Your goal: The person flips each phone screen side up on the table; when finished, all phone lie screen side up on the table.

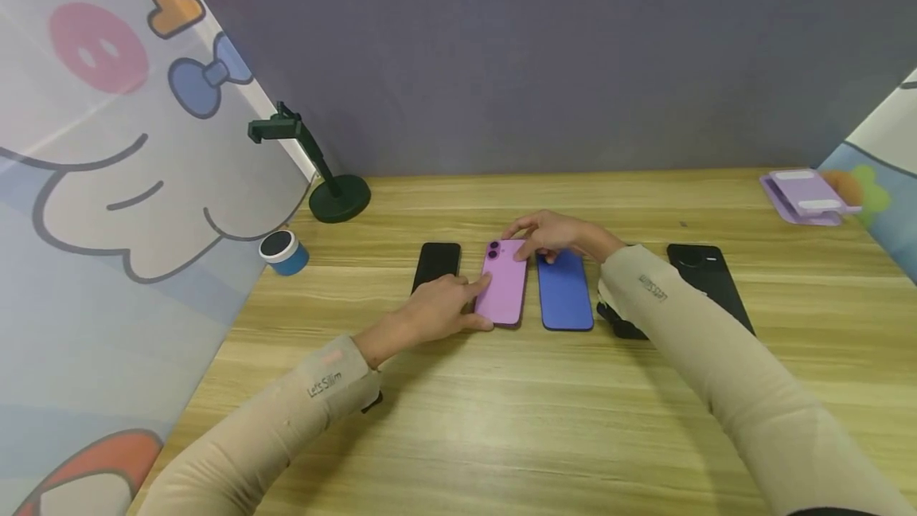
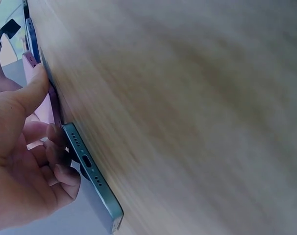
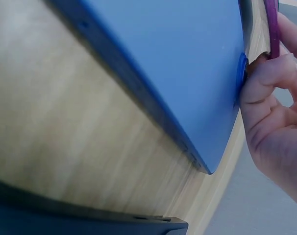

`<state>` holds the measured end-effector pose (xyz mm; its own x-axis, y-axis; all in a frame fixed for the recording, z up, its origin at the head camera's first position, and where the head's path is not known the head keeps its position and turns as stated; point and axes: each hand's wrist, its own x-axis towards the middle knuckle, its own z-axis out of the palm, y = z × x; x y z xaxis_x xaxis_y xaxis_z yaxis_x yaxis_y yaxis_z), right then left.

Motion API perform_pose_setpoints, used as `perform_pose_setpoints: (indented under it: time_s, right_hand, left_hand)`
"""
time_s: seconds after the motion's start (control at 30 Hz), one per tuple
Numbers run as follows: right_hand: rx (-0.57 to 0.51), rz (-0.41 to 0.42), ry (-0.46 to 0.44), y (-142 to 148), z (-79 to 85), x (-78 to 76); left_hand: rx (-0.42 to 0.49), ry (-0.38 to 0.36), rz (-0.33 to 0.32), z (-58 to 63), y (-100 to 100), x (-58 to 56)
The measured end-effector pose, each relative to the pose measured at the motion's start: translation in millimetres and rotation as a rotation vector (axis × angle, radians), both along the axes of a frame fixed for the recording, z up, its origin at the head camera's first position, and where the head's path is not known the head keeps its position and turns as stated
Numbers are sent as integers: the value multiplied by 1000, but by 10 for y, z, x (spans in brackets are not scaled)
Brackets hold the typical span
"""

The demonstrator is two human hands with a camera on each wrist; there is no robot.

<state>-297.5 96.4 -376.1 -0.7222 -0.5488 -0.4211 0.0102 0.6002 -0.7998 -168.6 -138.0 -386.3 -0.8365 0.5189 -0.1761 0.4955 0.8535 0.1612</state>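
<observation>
A lilac phone [image 1: 507,289] lies back up on the table, its two camera lenses at the top left. My left hand [image 1: 438,309] grips its lower left part, thumb at the bottom edge. At the upper right corner, my right hand [image 1: 555,234] pinches the same phone; its purple edge [image 3: 273,29] shows between the fingers in the right wrist view. A blue phone [image 1: 564,297] lies just right of it, partly under the right hand. To the left is a dark phone [image 1: 437,261], its lower part hidden by the left hand; its port end [image 2: 92,171] shows green in the left wrist view.
A larger black phone [image 1: 709,273] and another black object [image 1: 625,326] lie right, partly behind the right sleeve. Back left stand a dark green stand [image 1: 340,197] and a blue-and-white jar [image 1: 286,255]. A lilac folding stand [image 1: 805,196] sits back right.
</observation>
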Motion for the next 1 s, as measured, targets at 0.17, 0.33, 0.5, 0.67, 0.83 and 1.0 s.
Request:
perform_pose_setpoints:
  time_s: [0.17, 0.33, 0.5, 0.67, 0.83, 1.0]
  right_hand:
    - [-25, -7, 30, 19, 9, 45]
    - [-23, -21, 57, 12, 5, 77]
    - [-17, -27, 67, 5, 13, 85]
    - [2, -7, 84, 24, 15, 79]
    - [19, -4, 92, 23, 1, 63]
    - [23, -4, 79, 18, 4, 50]
  left_hand:
    - [0, -7, -2, 12, -2, -9]
    - [16, -14, -10, 24, -8, -3]
    - [14, -14, -10, 11, -19, -7]
    - [6, -33, -23, 16, -21, -38]
    - [-6, -67, -33, 82, -1, -64]
    - [-1, -74, -12, 168, 74, -59]
